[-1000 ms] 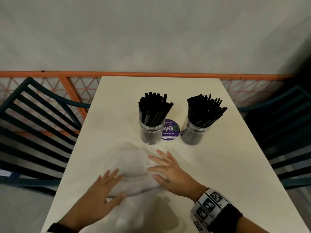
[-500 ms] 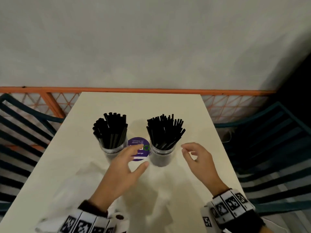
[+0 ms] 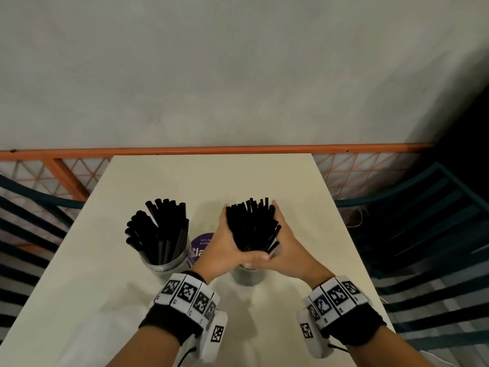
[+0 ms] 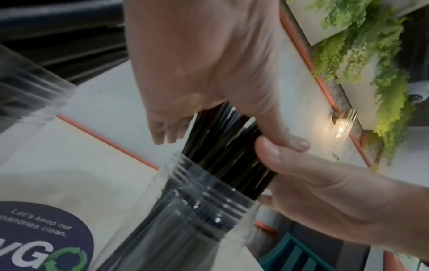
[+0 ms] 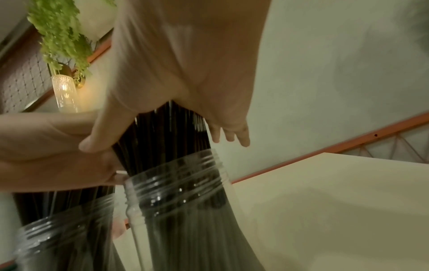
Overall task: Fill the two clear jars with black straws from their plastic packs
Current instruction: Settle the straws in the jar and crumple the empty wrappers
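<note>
Tabletop (image 3: 211,181): cream, carries both jars side by side near the middle, within easy reach of both arms.

Left jar (image 3: 165,263): full, straws (image 3: 158,229) fanned loosely outward, nobody touching it. Looks finished bar tidying.

Right jar (image 3: 247,276): also full. Its bundle (image 3: 251,226) is cupped between both palms just above the threaded rim. My read: it's being squeezed and squared up so the straws stand together instead of splaying.

Left hand (image 3: 221,247): grip wrapped on the bundle's left side, fingers running up along the straws, thumb crossing the front.

Right hand (image 3: 287,250): mirrored grip on the right side, thumb meeting the left thumb at the front, seen clearly in the left wrist view (image 4: 278,144). Both grips are clamped on the bundle, not on the jar glass.

No plastic packs clearly in view; a pale sheen on the near tabletop could be one, can't tell.

Wrist bands (image 3: 189,292) carry black-and-white square marker codes.

Sticker (image 4: 41,236) on the tabletop between the jars: purple, round, reads "Let's keep our pantries clean." Large letters below, partly cut off, "VGO" with a green recycling-arrow O.
</note>
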Tool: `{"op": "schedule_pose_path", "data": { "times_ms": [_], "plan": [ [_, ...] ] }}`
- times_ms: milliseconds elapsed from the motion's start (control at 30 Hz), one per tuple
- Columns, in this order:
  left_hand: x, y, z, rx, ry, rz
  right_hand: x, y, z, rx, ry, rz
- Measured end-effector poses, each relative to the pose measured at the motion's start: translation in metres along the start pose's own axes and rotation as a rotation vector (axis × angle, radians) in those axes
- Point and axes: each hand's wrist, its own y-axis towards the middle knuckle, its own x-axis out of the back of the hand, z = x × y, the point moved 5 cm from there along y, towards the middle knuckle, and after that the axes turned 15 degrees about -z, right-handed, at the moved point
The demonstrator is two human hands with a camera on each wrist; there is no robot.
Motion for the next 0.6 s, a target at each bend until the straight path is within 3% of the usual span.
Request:
{"op": "schedule_pose_path", "data": {
  "times_ms": [133, 333, 467, 600],
  "plan": [
    [-0.008, 0.013, 0.008, -0.011, -0.032, 0.054, -0.015, 0.007, -0.017, -0.085, 0.028, 0.035],
    [-0.005, 0.011, 0.010, -0.096, -0.092, -0.158, -0.008, 0.010, -0.015, -0.048, -0.055, -0.149],
    [-0.001, 0.009, 0.025, -0.031, -0.187, -0.095, 0.004, -0.002, -0.021, -0.067, -0.042, -0.158],
    [0.003, 0.011, 0.038, -0.005, -0.128, -0.002, 0.003, -0.003, -0.027, -0.057, -0.043, -0.112]
  ]
}}
